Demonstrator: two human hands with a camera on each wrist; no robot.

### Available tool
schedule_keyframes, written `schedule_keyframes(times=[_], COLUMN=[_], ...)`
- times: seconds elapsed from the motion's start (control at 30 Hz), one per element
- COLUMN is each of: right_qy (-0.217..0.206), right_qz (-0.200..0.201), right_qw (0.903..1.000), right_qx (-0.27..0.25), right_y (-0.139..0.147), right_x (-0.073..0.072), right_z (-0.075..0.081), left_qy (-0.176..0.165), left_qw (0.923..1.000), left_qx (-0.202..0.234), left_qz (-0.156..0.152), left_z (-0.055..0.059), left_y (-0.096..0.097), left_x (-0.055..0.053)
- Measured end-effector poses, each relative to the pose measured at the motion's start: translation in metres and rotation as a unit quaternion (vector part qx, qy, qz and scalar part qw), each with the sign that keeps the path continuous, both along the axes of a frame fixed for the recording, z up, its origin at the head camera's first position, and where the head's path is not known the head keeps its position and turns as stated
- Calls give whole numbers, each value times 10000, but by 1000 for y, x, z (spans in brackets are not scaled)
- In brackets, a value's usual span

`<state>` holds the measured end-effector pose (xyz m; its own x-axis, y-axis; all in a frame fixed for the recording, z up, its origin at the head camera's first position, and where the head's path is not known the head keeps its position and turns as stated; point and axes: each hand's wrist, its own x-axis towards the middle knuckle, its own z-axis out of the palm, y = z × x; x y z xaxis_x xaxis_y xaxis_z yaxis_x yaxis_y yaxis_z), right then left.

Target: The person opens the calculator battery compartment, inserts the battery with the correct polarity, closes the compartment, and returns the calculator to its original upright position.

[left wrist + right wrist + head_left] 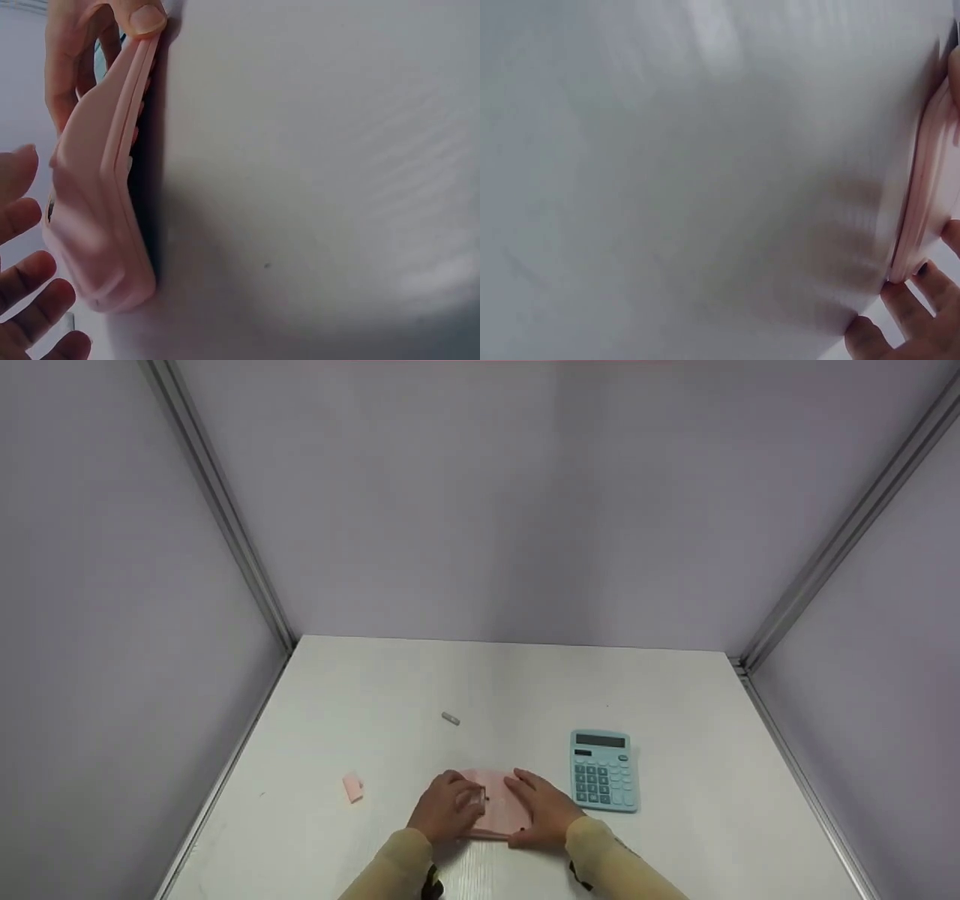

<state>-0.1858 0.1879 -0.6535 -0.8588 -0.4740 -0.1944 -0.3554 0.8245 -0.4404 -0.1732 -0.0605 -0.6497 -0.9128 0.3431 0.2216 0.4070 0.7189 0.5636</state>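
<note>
A pink calculator (501,802) lies face down on the table, its keys toward the tabletop in the left wrist view. My right hand (546,810) grips its right end, thumb along the near edge and fingers on the back. Over the left part of the back is my left hand (448,808), fingers bent and spread around a small rectangular opening. In the left wrist view, the left fingers (30,274) stand apart beside the thicker end, with nothing seen between them. What lies inside the opening is mostly hidden by the hand.
A blue calculator (604,771) lies face up to the right of my right hand. Farther back is a small grey cylindrical battery (451,718). A small pink cover piece (352,787) rests to the left. Walls enclose the white table (690,720) at the back and sides.
</note>
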Motion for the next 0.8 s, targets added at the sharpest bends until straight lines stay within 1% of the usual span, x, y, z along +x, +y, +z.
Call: schedule_keyframes(times=[0.13,0.27,0.33,0.43,0.53,0.63,0.8], right_qy=[-88,-164,-170,-142,-79,-58,-106], right_qz=[-50,-146,-189,-222,-229,-248,-296], right_qw=[9999,9997,9997,9996,9996,9996,9994], right_qx=[-45,-55,-65,-76,-107,-114,-108], right_y=[-1,-2,-2,-2,-1,-1,0], right_x=[0,0,0,-1,-1,1,4], right_z=[1,0,-3,-6,-9,-10,-6], left_qy=[117,385,542,694,783,783,603], left_qw=[9998,9982,9967,9944,9926,9907,9888], left_qx=[-145,-373,-491,-646,-738,-885,-1112], left_qz=[69,283,357,476,567,674,791], left_z=[6,12,16,19,20,20,20], left_y=[-9,-22,-28,-37,-44,-47,-48], left_x=[-1,-8,-15,-27,-40,-50,-65])
